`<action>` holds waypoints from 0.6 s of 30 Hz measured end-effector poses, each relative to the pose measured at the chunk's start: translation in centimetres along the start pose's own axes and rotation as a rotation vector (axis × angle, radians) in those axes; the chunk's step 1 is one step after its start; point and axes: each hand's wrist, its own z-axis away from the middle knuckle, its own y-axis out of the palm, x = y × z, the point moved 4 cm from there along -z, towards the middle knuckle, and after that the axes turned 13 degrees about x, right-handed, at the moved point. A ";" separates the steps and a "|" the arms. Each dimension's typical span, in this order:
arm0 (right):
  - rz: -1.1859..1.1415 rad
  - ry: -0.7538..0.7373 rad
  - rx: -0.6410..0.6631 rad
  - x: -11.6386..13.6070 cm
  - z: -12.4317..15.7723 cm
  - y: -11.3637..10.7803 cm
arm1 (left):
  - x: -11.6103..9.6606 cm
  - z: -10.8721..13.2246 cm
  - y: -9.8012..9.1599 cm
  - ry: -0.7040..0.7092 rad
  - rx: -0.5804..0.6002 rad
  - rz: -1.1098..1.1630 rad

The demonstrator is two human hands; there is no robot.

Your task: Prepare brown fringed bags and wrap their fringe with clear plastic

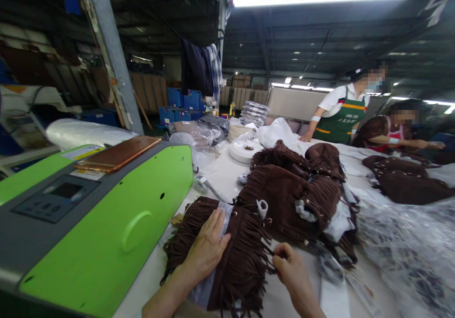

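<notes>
One dark brown piece [227,268], bottom centre, super shaggy with fringe [250,256] plus a gold eyelet [235,213]; left hand [208,242] lying flat on it, right hand [289,266] pinching fringe tips.

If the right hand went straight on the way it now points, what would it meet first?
Most likely the brown fringe beside the left hand; the right hand seems to pinch its edge, though depth is unclear.

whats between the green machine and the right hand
In the head view, a brown fringed piece lies there on the white tabletop, with the left hand resting on it.
</notes>
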 end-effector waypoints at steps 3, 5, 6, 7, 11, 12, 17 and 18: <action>0.075 0.028 -0.064 -1.5 0.7 -1.0 | -0.1 0.0 -0.1 -0.016 0.013 0.009; 0.097 0.019 -0.123 -1.1 1.6 -1.0 | -0.2 0.0 -0.2 -0.010 0.010 0.013; 0.074 0.015 -0.105 -0.6 2.0 -0.6 | -0.3 0.0 -0.3 -0.007 0.008 0.014; 0.025 0.011 -0.059 0.0 2.4 0.1 | -0.3 0.1 -0.3 -0.007 0.008 0.016; -0.183 -0.051 0.071 2.9 3.6 3.5 | -0.1 0.1 -0.2 -0.025 0.011 0.012; -0.198 -0.061 0.051 3.2 3.8 3.9 | -0.1 0.1 -0.2 -0.022 0.005 0.008; -0.286 -0.006 0.126 2.3 4.1 3.8 | -0.2 0.2 -0.1 0.023 -0.039 -0.029; -0.271 -0.007 0.118 2.0 4.3 3.3 | -0.2 0.2 0.0 0.020 -0.043 -0.034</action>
